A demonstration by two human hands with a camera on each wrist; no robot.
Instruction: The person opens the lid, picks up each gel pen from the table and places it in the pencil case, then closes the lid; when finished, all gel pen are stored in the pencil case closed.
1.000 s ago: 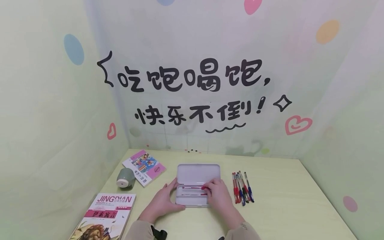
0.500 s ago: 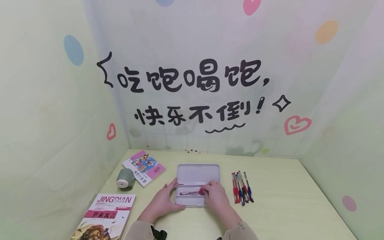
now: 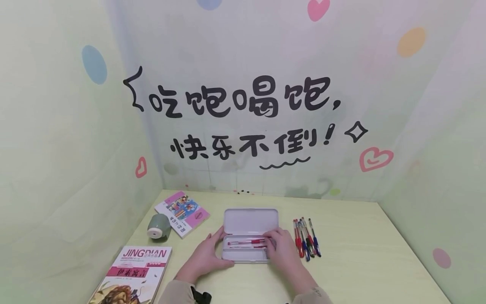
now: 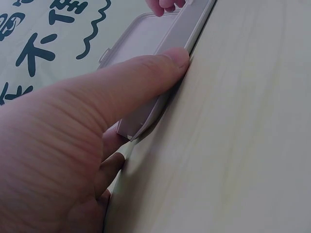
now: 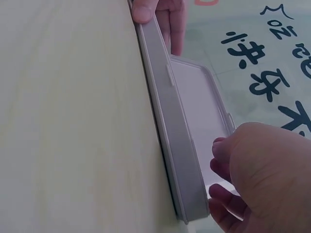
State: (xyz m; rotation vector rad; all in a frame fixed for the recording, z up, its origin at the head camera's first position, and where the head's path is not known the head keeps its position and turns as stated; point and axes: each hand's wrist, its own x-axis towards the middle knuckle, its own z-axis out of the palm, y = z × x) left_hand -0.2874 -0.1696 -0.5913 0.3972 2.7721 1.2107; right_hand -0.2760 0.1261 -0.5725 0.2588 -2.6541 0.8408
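In the head view an uncovered pale pencil case (image 3: 243, 255) lies on the table, its lid (image 3: 250, 221) tilted back. Red pens (image 3: 247, 242) lie lengthwise in its rear compartment. My left hand (image 3: 208, 253) grips the case's left end, thumb along the front wall and fingers round the back. In the left wrist view the thumb presses the case's edge (image 4: 170, 73). My right hand (image 3: 279, 249) is over the case's right end, fingers loosely bent beside the pens' red grips. The right wrist view shows these fingers (image 5: 224, 191) at the case's end with no pen between them.
Several red, blue and black pens (image 3: 306, 238) lie in a bunch right of the case. At the left are a grey-green pencil sharpener (image 3: 159, 226), a pink-and-white booklet (image 3: 183, 213) and a larger book (image 3: 133, 274). A printed curtain (image 3: 262, 177) stands behind the table.
My right hand has let go of a red pen, which now lies in the case, and has shifted slightly right. My left hand has stayed on the case.
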